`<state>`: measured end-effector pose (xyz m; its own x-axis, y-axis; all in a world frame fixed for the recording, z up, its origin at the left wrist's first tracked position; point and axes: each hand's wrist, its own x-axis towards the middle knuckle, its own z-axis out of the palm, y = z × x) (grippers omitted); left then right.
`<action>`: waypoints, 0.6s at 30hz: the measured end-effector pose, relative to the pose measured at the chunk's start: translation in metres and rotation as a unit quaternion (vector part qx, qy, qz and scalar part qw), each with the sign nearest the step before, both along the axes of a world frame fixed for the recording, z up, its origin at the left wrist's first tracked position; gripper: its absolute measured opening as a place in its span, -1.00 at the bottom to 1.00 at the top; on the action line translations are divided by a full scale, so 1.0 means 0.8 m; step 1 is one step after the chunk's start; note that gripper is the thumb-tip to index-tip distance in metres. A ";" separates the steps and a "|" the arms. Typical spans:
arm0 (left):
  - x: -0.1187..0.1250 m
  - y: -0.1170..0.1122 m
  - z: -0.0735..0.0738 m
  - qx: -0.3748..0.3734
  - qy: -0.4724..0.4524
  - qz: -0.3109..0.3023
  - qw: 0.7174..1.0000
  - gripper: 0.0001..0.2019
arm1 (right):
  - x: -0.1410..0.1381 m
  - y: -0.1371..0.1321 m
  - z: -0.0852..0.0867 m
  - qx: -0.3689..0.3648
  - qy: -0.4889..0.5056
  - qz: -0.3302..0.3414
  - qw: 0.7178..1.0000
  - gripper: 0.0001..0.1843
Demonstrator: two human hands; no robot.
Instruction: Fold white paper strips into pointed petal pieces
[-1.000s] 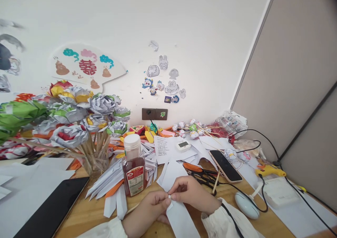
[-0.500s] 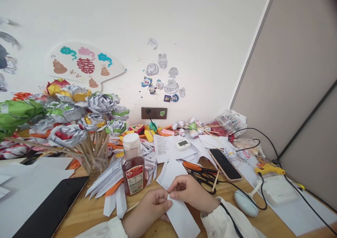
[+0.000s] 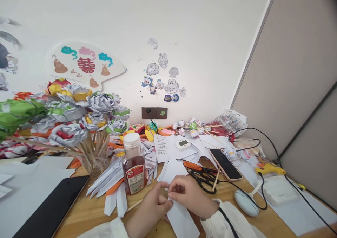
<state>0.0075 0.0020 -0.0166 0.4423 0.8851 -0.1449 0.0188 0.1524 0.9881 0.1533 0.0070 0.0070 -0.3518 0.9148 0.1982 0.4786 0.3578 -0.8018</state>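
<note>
Left hand [image 3: 150,207]: index finger lifted since earlier; partly spread, hold unclear. Right hand [image 3: 190,194] pinches flat white rectangular paper strip [image 3: 183,219], extending below grip. Likely folding; creasing needs aligned edges.

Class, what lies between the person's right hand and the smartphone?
In the head view, black-handled scissors and a wooden stick lie between the right hand and the smartphone.

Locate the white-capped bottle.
In the head view, the white-capped bottle stands upright left of centre on the wooden table, just beyond the left hand, with folded paper strips to its left.
</note>
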 end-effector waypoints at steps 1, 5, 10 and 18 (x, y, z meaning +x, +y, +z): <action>0.000 0.000 -0.001 0.006 0.008 0.005 1.000 -0.66 | -0.001 -0.001 0.001 0.000 -0.002 -0.001 1.000 -0.92; 0.000 -0.001 -0.003 0.029 0.035 0.010 0.999 -0.55 | -0.001 -0.002 0.000 -0.010 -0.022 0.012 1.000 -0.94; 0.000 -0.002 -0.004 0.040 0.037 0.008 0.998 -0.48 | -0.007 -0.003 -0.009 0.035 -0.048 -0.002 0.998 -0.91; -0.003 0.001 -0.015 0.004 -0.012 0.016 1.000 -0.40 | 0.012 0.007 -0.008 0.016 -0.096 0.038 0.994 -0.82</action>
<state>0.0049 0.0024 -0.0288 0.4178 0.8996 -0.1272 -0.0099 0.1445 0.9894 0.1627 0.0130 0.0010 -0.4545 0.8782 0.1491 0.5928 0.4232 -0.6852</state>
